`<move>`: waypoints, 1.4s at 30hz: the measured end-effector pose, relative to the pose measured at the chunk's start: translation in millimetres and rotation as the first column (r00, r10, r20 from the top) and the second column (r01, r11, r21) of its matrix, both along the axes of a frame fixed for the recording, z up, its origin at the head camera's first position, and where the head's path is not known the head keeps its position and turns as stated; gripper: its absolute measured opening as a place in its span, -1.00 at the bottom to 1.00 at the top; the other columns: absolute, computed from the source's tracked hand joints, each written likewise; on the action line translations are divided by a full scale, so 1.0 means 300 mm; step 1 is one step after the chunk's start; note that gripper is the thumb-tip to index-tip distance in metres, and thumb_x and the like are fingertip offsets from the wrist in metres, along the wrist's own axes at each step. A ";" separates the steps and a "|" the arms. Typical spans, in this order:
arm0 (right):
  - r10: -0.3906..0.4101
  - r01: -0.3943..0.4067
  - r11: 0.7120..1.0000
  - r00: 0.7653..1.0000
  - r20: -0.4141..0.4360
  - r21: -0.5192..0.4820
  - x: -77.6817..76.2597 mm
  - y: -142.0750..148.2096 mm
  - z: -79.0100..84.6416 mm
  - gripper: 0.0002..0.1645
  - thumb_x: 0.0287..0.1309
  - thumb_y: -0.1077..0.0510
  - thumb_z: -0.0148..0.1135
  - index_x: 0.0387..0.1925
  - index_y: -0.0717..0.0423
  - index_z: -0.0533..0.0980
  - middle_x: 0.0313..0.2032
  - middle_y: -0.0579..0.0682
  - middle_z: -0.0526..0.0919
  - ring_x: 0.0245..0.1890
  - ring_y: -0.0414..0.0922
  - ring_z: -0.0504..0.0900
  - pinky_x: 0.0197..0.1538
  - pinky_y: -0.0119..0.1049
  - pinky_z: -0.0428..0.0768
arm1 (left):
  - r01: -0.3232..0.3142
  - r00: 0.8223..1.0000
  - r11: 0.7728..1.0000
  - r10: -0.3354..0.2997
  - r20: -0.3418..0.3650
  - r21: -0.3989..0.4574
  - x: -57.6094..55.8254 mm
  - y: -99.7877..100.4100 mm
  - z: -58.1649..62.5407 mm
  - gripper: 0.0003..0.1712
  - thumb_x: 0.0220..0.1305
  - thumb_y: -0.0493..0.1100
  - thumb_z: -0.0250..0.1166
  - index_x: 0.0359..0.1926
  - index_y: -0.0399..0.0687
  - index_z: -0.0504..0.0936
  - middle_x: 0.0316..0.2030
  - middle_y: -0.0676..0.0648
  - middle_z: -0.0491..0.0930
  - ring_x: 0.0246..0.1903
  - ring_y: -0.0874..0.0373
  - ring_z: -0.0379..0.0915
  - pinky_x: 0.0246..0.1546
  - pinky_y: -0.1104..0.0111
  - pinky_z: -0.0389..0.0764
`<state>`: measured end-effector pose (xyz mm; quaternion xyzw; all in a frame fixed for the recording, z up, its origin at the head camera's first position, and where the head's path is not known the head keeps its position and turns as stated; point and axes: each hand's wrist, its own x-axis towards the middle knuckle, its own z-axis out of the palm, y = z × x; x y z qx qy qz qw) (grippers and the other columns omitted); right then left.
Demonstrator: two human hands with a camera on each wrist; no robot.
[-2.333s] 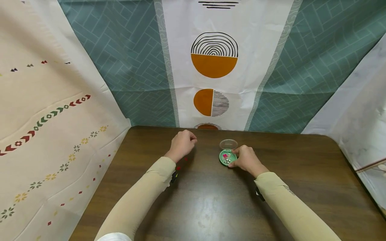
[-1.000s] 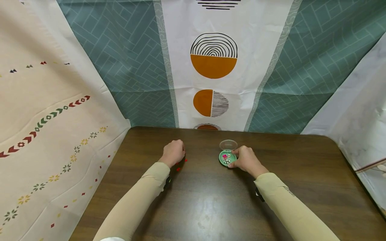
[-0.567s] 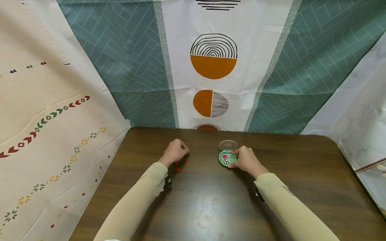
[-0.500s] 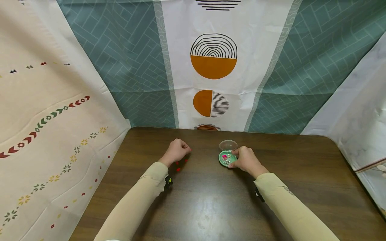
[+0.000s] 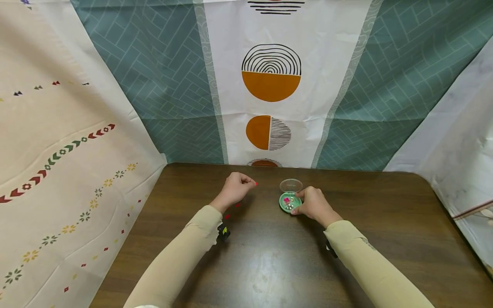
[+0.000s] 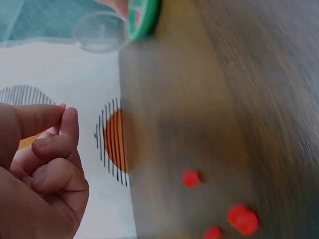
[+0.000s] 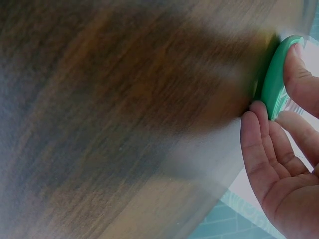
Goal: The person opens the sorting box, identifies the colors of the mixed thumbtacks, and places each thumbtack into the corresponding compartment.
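Observation:
My left hand (image 5: 236, 188) is raised over the back of the table, pinching a small red bead (image 5: 256, 183) between thumb and index fingertip; the other fingers are curled in. Only a sliver of that bead shows in the left wrist view. To its right, a round green case (image 5: 283, 208) stands with its clear lid (image 5: 291, 185) tipped back. Small pink, gold and silver pieces (image 5: 286, 200) lie inside it. My right hand (image 5: 313, 204) grips the case by its right side, thumb at the near rim, as the right wrist view also shows.
Several loose red beads (image 6: 191, 178) lie on the brown wooden table (image 5: 262, 256), below and near my left forearm. A patterned cloth (image 5: 265, 128) hangs along the table's back edge, and a cream cloth (image 5: 77, 179) hangs on the left.
My left hand dipped to the table near the red beads, then rose and moved right and away with one bead in its fingertips. My right hand and the green case stayed in place.

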<state>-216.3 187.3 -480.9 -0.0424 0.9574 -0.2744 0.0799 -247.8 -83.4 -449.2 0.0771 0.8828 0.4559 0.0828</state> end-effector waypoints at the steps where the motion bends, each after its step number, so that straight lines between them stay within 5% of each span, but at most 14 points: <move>1: 0.000 0.000 1.000 1.000 0.001 -0.001 0.000 0.000 0.001 -0.20 -0.49 -0.04 0.61 -0.06 0.19 0.60 -0.04 0.08 0.65 0.08 0.07 0.52 0.13 -0.02 0.45 | -0.006 1.000 1.000 0.006 -0.004 0.016 0.000 0.007 0.005 -0.79 0.19 -0.03 0.23 -0.35 0.00 0.74 -0.29 0.06 0.66 -0.37 0.17 0.40 -0.42 0.36 0.43; 8: 0.001 -0.001 1.000 1.000 0.003 0.003 0.001 -0.001 0.003 -0.22 -0.47 -0.04 0.60 -0.06 0.19 0.60 -0.04 0.09 0.65 0.07 0.06 0.53 0.11 -0.03 0.46 | -0.011 1.000 0.996 0.012 -0.014 0.085 0.014 0.063 0.041 -0.82 0.19 -0.05 0.24 -0.37 0.03 0.73 -0.31 0.07 0.67 -0.28 0.17 0.47 -0.28 0.35 0.47; 17: -0.013 0.013 1.000 1.000 0.007 0.003 0.003 0.007 0.004 -0.20 -0.49 -0.05 0.61 -0.06 0.17 0.60 -0.04 0.09 0.65 0.07 0.06 0.53 0.11 -0.02 0.46 | 0.043 0.999 0.997 -0.041 -0.033 0.067 0.021 0.155 0.036 -0.78 0.20 -0.02 0.24 -0.33 -0.02 0.73 -0.36 0.07 0.67 -0.36 0.17 0.43 -0.37 0.38 0.46; 30: -0.012 0.013 1.000 1.000 0.015 -0.023 0.009 -0.002 0.006 -0.22 -0.45 -0.02 0.60 -0.05 0.19 0.59 -0.04 0.07 0.65 0.08 0.04 0.52 0.10 -0.06 0.47 | 0.117 0.993 0.992 -0.115 -0.031 0.049 0.039 0.299 -0.042 -0.78 0.18 -0.11 0.21 -0.33 -0.09 0.74 -0.44 -0.02 0.69 -0.57 0.32 0.36 -0.57 0.46 0.42; 36: -0.019 0.020 1.000 1.000 0.019 -0.014 0.007 -0.003 0.008 -0.21 -0.45 -0.02 0.60 -0.04 0.17 0.59 -0.05 0.09 0.66 -0.01 -0.01 0.55 0.00 -0.11 0.53 | 0.109 0.992 0.992 -0.112 -0.052 -0.059 0.045 0.333 -0.061 -0.78 0.20 -0.10 0.19 -0.36 -0.07 0.74 -0.49 0.07 0.67 -0.57 0.33 0.35 -0.59 0.47 0.38; 42: -0.017 0.018 1.000 1.000 0.006 -0.009 0.005 -0.002 0.005 -0.23 -0.48 -0.02 0.61 -0.07 0.16 0.61 -0.12 0.06 0.69 -0.15 -0.06 0.58 -0.09 -0.16 0.55 | 0.114 0.986 0.967 -0.138 -0.092 -0.229 0.052 0.366 -0.078 -0.79 0.22 -0.06 0.17 -0.36 0.08 0.73 -0.49 0.16 0.64 -0.58 0.32 0.41 -0.65 0.42 0.38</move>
